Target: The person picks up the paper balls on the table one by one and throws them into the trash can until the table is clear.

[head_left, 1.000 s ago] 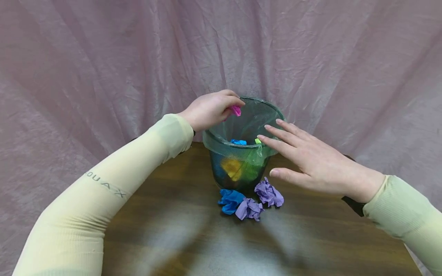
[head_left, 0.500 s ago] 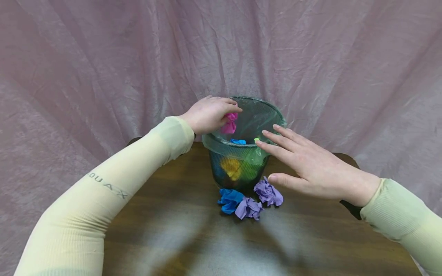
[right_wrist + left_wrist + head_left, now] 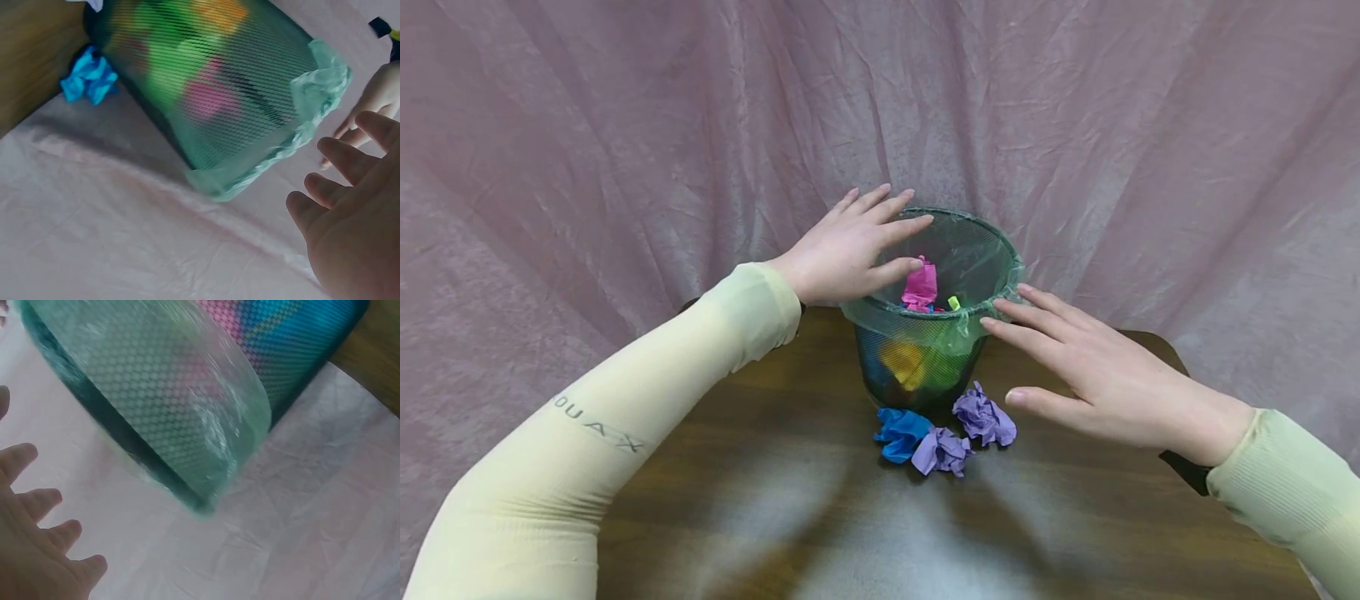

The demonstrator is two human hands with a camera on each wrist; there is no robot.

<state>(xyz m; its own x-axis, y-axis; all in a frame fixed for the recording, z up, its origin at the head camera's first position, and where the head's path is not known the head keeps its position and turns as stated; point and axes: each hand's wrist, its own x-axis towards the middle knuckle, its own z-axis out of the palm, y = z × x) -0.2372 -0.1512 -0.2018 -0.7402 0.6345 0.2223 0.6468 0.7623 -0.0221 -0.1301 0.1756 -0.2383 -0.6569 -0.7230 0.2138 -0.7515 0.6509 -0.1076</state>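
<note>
My left hand (image 3: 846, 250) is spread over the left rim of a mesh wastebasket (image 3: 917, 358) lined with a thin green bag. Its fingers are straight and hold nothing. Just below the thumb, a crumpled pink paper (image 3: 920, 283) sits inside the wastebasket. Blue, yellow and green papers show through the mesh. At the right side of the rim, my right hand (image 3: 1097, 375) hangs with fingers extended and nothing in it. In front of the base lie a crumpled blue paper (image 3: 901, 433) and two crumpled purple papers (image 3: 943, 452).
The wastebasket stands toward the back of a brown wooden table (image 3: 820, 517). A pink curtain (image 3: 880, 100) hangs close behind it. In the right wrist view, a crumpled blue paper (image 3: 90, 78) lies by the base near the curtain side.
My left hand has let go of the pink paper, which has dropped into the wastebasket, and its fingers have spread. My right hand has shifted slightly down and to the right.
</note>
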